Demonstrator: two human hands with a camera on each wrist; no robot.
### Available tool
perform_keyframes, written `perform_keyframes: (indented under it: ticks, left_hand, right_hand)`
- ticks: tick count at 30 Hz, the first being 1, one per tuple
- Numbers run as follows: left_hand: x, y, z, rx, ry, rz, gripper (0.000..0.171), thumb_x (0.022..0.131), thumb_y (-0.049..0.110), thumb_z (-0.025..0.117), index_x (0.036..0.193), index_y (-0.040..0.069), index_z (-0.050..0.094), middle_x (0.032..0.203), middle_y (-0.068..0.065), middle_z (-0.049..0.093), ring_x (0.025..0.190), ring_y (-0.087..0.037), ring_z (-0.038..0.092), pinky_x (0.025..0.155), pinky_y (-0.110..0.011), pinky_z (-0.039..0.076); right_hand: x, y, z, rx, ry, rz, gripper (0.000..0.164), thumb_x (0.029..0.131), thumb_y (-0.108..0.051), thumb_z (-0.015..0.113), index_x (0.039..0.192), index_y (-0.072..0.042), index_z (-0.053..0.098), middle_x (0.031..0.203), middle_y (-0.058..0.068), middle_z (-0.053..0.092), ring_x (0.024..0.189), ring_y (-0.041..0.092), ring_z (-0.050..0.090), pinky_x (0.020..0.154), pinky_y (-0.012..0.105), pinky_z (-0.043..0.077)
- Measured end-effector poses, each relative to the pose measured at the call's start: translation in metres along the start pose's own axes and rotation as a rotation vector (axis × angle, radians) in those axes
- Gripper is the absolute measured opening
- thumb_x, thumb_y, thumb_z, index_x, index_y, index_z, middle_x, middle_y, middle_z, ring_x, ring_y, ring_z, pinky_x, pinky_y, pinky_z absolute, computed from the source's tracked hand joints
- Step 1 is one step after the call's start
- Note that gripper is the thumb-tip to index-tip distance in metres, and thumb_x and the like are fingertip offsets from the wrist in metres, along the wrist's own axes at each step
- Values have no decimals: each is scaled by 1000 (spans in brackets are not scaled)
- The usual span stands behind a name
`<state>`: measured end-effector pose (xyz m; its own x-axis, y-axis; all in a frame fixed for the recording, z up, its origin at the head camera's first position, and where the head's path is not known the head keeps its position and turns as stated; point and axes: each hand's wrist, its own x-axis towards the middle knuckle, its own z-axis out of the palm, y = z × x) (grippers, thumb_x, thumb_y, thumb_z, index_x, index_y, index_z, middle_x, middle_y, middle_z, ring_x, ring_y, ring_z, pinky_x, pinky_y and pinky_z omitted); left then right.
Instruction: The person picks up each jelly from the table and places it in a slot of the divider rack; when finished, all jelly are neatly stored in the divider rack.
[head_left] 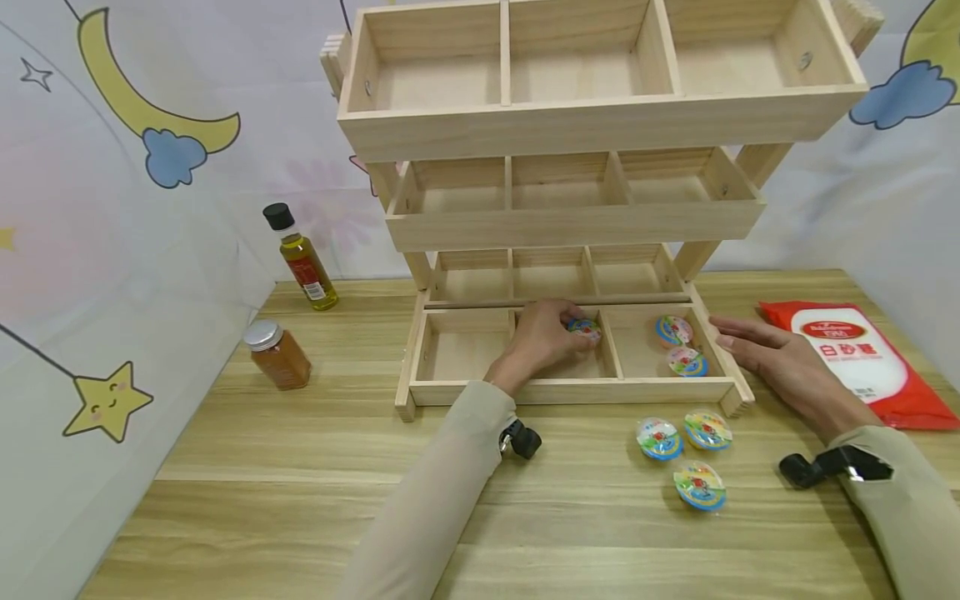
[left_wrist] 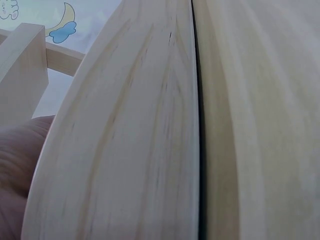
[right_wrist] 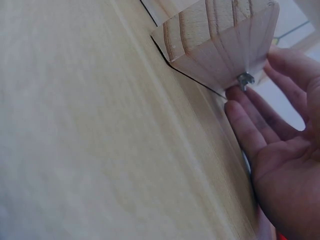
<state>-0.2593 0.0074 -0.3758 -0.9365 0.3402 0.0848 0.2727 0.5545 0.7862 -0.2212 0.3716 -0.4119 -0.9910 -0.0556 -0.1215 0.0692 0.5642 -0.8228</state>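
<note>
Pale matt wooden rack [head_left: 577, 125] on a smooth wood-grain table [head_left: 300, 492]; the red bag [head_left: 862, 358] looks like glossy plastic.

Pale wooden rack wall [left_wrist: 150, 150], hand [left_wrist: 17, 165] beside

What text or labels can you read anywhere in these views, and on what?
"白砂糖" in red on the white panel of the red bag.
Smaller print on that bag: too small to read.
Oil bottle label: blurred.
Jelly cup lids: pictures only, unreadable.
Both wrist views: no text.
</note>
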Motion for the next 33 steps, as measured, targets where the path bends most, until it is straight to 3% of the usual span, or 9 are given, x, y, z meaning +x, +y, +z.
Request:
perform_keyframes:
  ticks: [5,16,25,30,33]
  left_hand:
    - [0,1,-1,0,0,-8,42,90,24,88,126,4,76,112,-9,77,99,-17,68,85,-24,54]
    - [0,0,-6,29,-12,-25,41,91,25,87,125,5,76,111,-9,77,96,-16,67,84,-23,53]
    - [-12,6,-18,76,-26,5,45,94,28,85,128,0,74,119,-13,75,108,-25,67,91,-33,55]
    - [-20,11,-26,17,-11,36,47,93,25,85,131,-1,73,126,-13,74,114,-26,68,95,-34,55]
    - [-26,15,-28,-34,-37,80,46,94,25,84,131,1,73,126,-14,74,114,-26,70,93,-32,56]
  right_hand:
    - [1,0,0,2,-5,11,68,103,-61,61,160,-25,51,152,-6,55,131,4,46,93,11,37]
    - [1,2,0,-7,2,-1,65,103,-60,61,159,-27,53,140,-22,58,127,1,47,93,13,38]
    - [1,2,0,7,-1,-3,66,103,-59,62,159,-25,52,138,-23,59,126,-1,48,93,12,39]
    - [0,2,0,7,3,-12,65,104,-58,62,159,-23,53,138,-23,59,125,-2,48,93,12,39]
    - [0,2,0,-3,3,-14,65,104,-58,61,159,-23,53,138,-23,58,126,-1,47,93,12,37]
